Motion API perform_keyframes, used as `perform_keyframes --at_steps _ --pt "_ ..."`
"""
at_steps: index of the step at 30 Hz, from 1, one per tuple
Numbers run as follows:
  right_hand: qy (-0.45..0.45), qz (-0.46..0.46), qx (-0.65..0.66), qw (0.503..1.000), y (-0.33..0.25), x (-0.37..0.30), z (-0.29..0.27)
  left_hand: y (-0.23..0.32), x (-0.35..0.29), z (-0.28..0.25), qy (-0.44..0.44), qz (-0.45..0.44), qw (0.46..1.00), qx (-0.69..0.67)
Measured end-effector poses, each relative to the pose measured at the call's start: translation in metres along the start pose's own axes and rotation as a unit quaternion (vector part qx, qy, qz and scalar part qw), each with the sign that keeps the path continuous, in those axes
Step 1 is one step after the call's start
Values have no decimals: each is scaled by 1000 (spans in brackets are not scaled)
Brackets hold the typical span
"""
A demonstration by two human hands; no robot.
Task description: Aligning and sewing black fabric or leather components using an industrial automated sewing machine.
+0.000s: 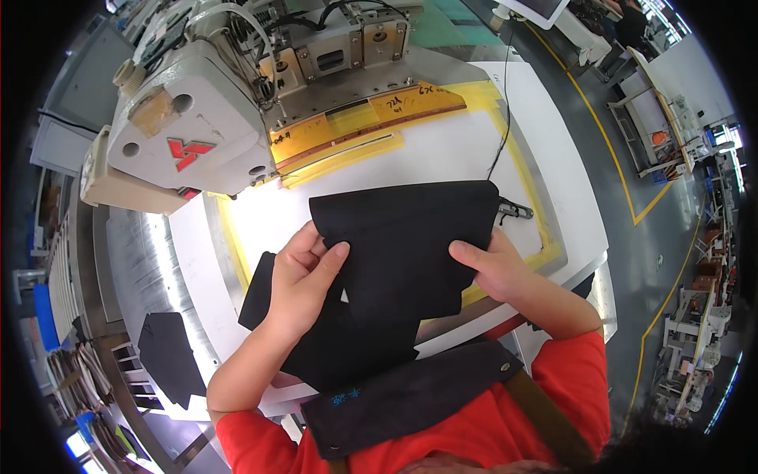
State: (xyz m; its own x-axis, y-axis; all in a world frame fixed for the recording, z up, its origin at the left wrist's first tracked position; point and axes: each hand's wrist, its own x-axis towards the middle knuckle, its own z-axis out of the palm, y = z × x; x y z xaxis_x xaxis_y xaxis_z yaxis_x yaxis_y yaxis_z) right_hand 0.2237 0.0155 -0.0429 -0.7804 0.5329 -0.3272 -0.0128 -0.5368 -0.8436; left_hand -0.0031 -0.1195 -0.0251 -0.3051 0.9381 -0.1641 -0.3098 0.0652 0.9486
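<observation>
A black fabric piece (403, 237) is stretched between my two hands over the white work surface (442, 150). Its far edge is folded over into a smooth band. My left hand (304, 276) pinches its left side, thumb on top and fingers partly hidden beneath. My right hand (493, 265) grips the right side the same way, with the thumb pressed on the cloth. More black fabric (347, 347) hangs toward my apron, and a black corner pokes out left of my left wrist; whether it is one piece I cannot tell. Beyond my right hand lies a small metal tool (517, 209), probably thread snips.
A large white sewing machine (189, 126) stands at the far left, its yellow-taped clamp plate (371, 114) just beyond the fabric. Yellow tape (545, 229) borders the work surface. Another black cut piece (167, 359) lies on the left metal table. A thin cable (505, 118) hangs at right.
</observation>
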Motion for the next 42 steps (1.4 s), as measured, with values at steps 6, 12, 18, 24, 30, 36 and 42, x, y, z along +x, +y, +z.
perform_keyframes --at_steps 6,12,18,24,30,36,42 --pt "21 -1 14 1000 7 -6 -2 11 0 9 5 36 999 23" --pt "14 4 29 999 13 -5 1 15 -4 6 9 55 996 72" --pt "-2 4 41 999 17 -3 -1 23 -5 10 -8 74 994 82" --pt "-8 7 43 999 18 -6 -3 23 -7 7 -13 48 994 100" --pt "-12 16 71 997 24 -14 0 26 -12 16 9 43 996 77" --pt "5 26 30 999 28 -20 1 14 9 10 71 31 997 10" --pt "202 -359 151 899 -57 -114 -25 13 4 -7 -41 89 990 101"
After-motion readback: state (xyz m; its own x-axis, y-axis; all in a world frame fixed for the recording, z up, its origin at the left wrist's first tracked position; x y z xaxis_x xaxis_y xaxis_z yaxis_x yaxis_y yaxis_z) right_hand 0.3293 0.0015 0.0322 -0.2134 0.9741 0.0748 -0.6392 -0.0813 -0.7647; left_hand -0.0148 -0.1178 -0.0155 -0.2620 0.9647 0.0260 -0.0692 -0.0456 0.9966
